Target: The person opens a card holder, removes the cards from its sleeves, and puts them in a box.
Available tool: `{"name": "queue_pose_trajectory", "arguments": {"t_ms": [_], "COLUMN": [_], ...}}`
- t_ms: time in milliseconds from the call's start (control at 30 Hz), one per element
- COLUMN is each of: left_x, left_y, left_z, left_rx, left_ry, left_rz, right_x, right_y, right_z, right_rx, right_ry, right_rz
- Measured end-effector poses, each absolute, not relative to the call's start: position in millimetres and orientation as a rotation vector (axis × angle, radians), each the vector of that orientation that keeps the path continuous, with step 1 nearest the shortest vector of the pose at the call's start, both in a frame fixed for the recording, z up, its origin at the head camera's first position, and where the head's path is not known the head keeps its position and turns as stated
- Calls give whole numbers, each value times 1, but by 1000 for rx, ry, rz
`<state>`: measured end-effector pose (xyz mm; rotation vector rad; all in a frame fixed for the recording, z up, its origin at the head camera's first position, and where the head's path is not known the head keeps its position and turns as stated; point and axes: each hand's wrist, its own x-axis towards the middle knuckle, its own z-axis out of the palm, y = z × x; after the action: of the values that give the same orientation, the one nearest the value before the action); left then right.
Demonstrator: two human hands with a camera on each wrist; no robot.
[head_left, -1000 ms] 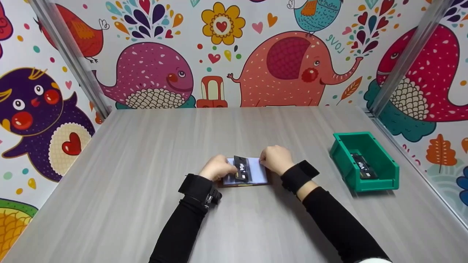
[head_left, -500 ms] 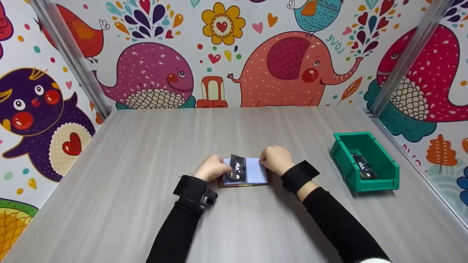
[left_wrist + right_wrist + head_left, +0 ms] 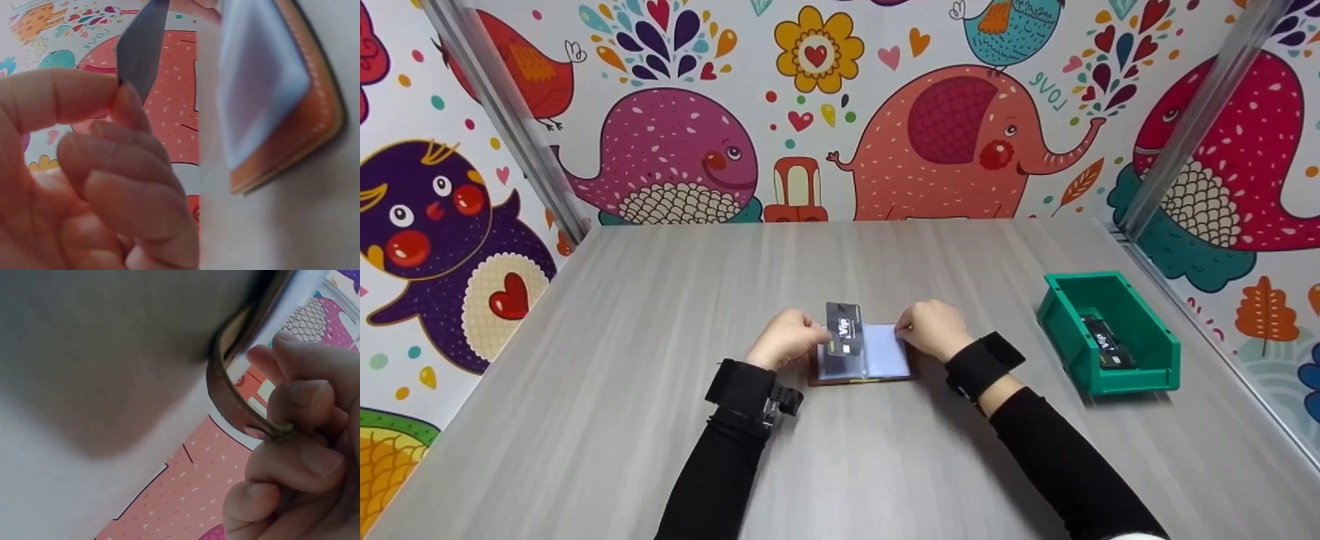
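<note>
In the head view, a brown leather card holder (image 3: 889, 351) lies spread on the table, its clear plastic sleeves facing up. My left hand (image 3: 785, 339) pinches a black "Vip" card (image 3: 844, 330) between thumb and forefinger, tilted up over the left sleeve and reaching past the holder's far edge. The left wrist view has the card (image 3: 143, 50) edge-on, apart from the stitched leather corner (image 3: 315, 121). My right hand (image 3: 934, 330) grips the holder at its far right; the right wrist view shows its leather strap (image 3: 230, 402) caught between the curled fingers.
A green plastic bin (image 3: 1132, 379) stands at the right of the table, with black card stock (image 3: 1106, 343) inside; how many cards is unclear. Cartoon-printed walls (image 3: 810, 262) border the pale wood-grain table at the back and sides.
My left hand has shifted left and drawn the card leftward and up, so it now stands higher over the left sleeve. My right hand has hardly moved.
</note>
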<state>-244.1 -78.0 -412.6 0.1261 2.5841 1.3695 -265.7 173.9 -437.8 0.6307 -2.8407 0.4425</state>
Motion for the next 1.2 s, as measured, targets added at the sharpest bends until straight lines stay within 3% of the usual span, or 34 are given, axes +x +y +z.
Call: {"name": "queue_pose_trajectory", "arguments": {"t_ms": [667, 1200], "left_x": [-232, -227], "left_y": [-65, -52], "left_z": [-392, -389], "left_rx": [337, 372], "left_ry": [2498, 2468], "left_rz": [1605, 1622], "right_x": [-245, -237], "right_y": [176, 172], "right_z": [-396, -393], "right_rx": [667, 699], "right_ry": [-2718, -2698], "right_rz": [848, 954]}}
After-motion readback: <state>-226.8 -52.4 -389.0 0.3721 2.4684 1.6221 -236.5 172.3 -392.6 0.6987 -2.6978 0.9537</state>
